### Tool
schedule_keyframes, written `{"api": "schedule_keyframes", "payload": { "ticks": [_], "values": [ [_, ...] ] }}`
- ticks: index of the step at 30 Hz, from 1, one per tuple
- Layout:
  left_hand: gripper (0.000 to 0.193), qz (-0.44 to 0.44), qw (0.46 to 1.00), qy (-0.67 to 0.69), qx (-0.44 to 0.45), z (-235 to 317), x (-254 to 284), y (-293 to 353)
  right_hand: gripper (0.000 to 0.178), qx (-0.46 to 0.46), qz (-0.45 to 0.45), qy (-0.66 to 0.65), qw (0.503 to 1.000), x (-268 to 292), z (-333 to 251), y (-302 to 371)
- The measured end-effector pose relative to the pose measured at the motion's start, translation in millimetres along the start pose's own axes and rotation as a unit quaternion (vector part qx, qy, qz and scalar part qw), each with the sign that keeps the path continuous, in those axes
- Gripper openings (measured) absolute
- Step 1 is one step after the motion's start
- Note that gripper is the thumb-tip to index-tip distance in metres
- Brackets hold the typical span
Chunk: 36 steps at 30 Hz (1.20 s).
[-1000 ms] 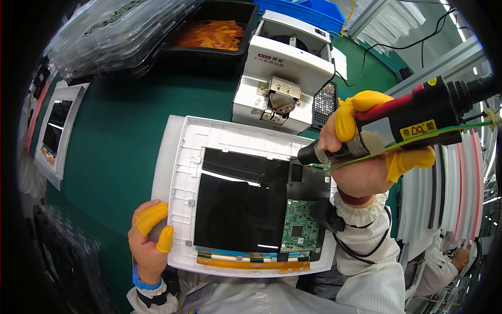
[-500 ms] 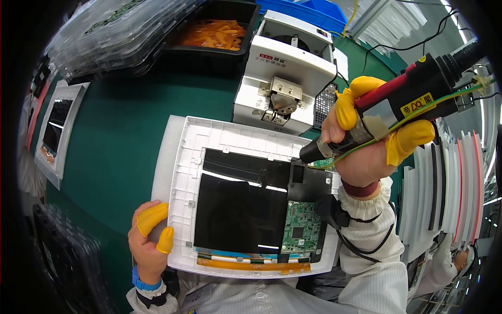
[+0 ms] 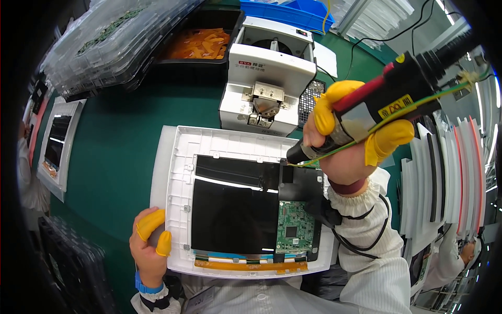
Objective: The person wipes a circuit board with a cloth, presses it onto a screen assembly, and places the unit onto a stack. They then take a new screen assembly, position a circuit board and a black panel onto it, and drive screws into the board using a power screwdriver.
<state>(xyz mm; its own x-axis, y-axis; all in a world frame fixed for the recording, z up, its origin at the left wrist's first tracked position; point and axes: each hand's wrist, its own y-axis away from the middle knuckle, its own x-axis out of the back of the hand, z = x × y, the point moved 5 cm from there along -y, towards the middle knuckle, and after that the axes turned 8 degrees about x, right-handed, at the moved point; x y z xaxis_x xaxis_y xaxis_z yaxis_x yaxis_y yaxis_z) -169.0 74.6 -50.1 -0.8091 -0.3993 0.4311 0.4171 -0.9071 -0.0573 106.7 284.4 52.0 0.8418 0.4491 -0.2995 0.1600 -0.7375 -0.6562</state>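
Observation:
My right hand (image 3: 345, 152), with yellow finger cots, is wrapped round a black and red electric screwdriver (image 3: 368, 112). Its nose points down and left, at the upper left corner of a black bracket plate (image 3: 300, 183); contact there is too small to make out. That plate lies on a black display panel (image 3: 232, 220) set in a white plastic housing (image 3: 180, 162). Beside the plate's lower part sits a green circuit board (image 3: 298, 222). My left hand (image 3: 149, 246), also in yellow cots, grips the housing's left edge, fingers and thumb against its side.
Behind the housing stands a white screw feeder (image 3: 266, 68). Black bin (image 3: 193, 63) with orange strips and clear stacked trays (image 3: 104, 47) are at the far left. Another white-framed panel (image 3: 60, 141) lies left. White panels (image 3: 444, 178) stand upright at right, near a co-worker's sleeve (image 3: 447, 267).
The view has shifted slightly, so the feeder and housing appear farther left. The screwdriver stays at the bracket's corner, and both hands keep their holds.

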Motion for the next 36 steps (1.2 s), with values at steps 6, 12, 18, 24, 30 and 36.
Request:
{"api": "schedule_keyframes", "payload": {
  "ticks": [6, 12, 18, 24, 30, 36],
  "values": [
    [0.032, -0.007, 1.000, 0.029, 0.001, -6, -2, 0, 0.100, 0.034, -0.007, -0.016, 0.999, 6, -21, -11],
    [0.031, -0.013, 0.999, 0.045, -0.001, -11, 1, 3, 0.082, 0.090, 0.007, 0.008, 0.996, 16, -68, -17],
    [0.032, -0.016, 0.997, 0.073, 0.002, -16, -1, 1, 0.088, 0.043, -0.049, -0.146, 0.987, 21, -89, 7],
    [0.034, -0.025, 0.996, 0.088, 0.012, -18, -3, 1, 0.049, 0.075, 0.002, 0.088, 0.993, 38, -105, 30],
    [0.034, -0.029, 0.995, 0.091, 0.012, -18, 1, 1, 0.087, 0.052, 0.045, 0.235, 0.969, 21, -116, 30],
    [0.029, -0.027, 0.998, 0.059, -0.003, -11, -2, 2, 0.073, 0.021, 0.073, 0.201, 0.977, 25, -98, 12]
  ]
}}
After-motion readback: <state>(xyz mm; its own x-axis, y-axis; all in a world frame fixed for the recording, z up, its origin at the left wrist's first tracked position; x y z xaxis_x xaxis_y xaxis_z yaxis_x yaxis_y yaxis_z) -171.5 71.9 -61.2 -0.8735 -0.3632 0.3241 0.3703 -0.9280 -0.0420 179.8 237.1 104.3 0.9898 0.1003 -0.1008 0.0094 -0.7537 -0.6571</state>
